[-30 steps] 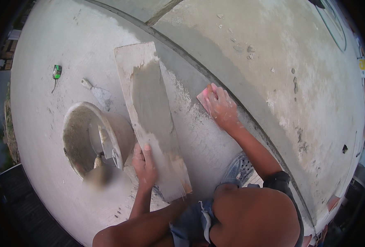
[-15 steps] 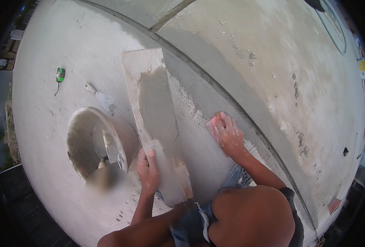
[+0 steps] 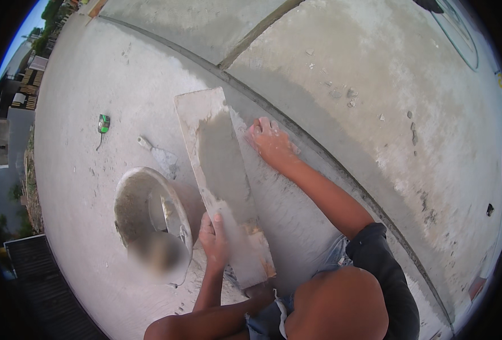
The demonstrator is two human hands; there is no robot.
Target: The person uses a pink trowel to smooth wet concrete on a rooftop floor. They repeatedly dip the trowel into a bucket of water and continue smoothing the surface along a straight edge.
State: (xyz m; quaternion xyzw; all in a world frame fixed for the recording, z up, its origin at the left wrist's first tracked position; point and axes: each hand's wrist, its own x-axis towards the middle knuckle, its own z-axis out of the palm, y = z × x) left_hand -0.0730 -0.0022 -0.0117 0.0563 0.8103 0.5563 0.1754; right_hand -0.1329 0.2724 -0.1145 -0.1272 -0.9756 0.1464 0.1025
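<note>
My left hand grips the edge of a long pale board, which has wet grey mortar along its face. My right hand is closed on a small pink flat scraper, pressed to the concrete just right of the board's upper part and mostly hidden under my fingers. Beside my left hand stands a grimy pale bucket with tools inside, partly blurred out. A putty knife lies on the slab above the bucket.
A green tape measure lies at the left. A dark groove curves across the concrete slab. A hose loop is at the upper right. Buildings and trees show beyond the left edge. My bent knees fill the bottom.
My right hand with the pink scraper has swept up and left, toward the board's upper part, after dipping lower half a second ago. The whole scene has shifted right and down in view.
</note>
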